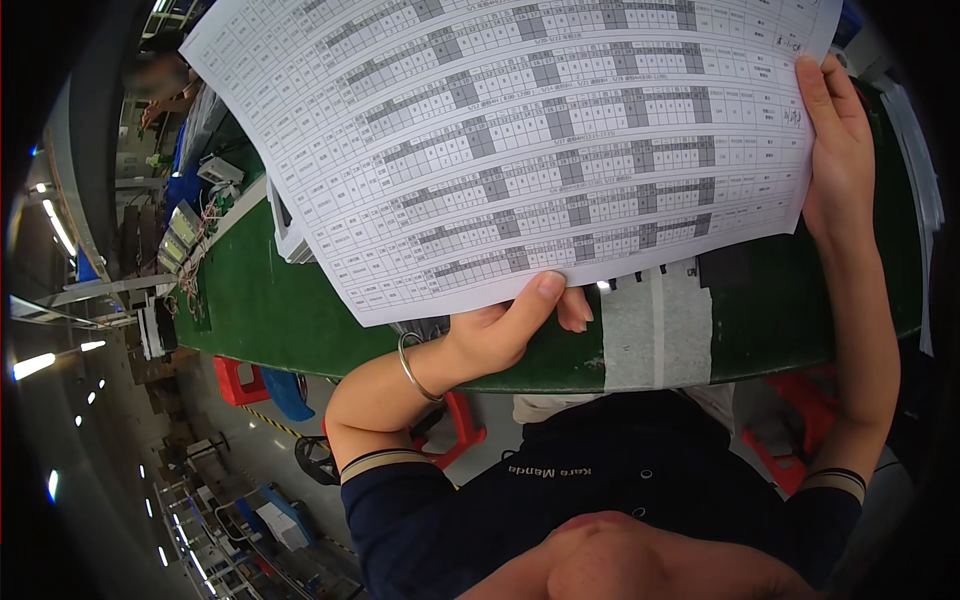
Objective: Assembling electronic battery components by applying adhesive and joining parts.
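Note:
A large white sheet of paper [560, 150] covered with printed tables is held up in front of me. Several table cells are shaded grey, and handwriting runs down one side. At the bottom edge, my left hand [505, 325] pinches the paper, thumb on the front and other fingers partly hidden behind. A silver bangle [409, 368] circles that wrist. My right hand [840, 150] grips the right edge near the upper corner, thumb on the printed side. The green tabletop [270, 315] lies beneath the sheet.
A grey-white strip [657, 335] crosses the table's front edge. Wired boxes [182, 235] stand to the left, near another person [165, 85] at the far left. Red stools [240, 380] are below the table, and stacked papers [915, 190] lie along the right side.

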A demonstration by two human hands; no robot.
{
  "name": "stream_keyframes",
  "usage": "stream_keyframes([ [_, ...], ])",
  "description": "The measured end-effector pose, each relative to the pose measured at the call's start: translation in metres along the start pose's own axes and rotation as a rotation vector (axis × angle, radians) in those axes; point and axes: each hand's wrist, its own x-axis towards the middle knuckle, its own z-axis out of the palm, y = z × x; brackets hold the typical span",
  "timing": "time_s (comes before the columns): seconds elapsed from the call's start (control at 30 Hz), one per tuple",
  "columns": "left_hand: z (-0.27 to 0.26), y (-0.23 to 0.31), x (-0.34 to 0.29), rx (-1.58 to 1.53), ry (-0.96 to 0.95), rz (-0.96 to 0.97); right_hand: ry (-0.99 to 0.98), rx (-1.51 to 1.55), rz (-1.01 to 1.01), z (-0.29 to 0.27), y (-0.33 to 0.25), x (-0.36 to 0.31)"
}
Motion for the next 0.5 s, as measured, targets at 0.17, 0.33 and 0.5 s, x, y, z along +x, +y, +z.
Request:
stream_keyframes([
  [0.17,0.001,0.005,0.002,0.094,-0.021,-0.016,0.03,-0.019,-0.031,0.004,0.006,0.004],
  [0.33,0.0,0.006,0.003,0.216,-0.044,-0.078,0.012,-0.01,0.021,0.0,0.015,-0.003],
  [0.5,0.001,0.006,0.006,0.31,-0.079,-0.108,0.034,-0.119,0.05,-0.014,0.017,-0.007],
])
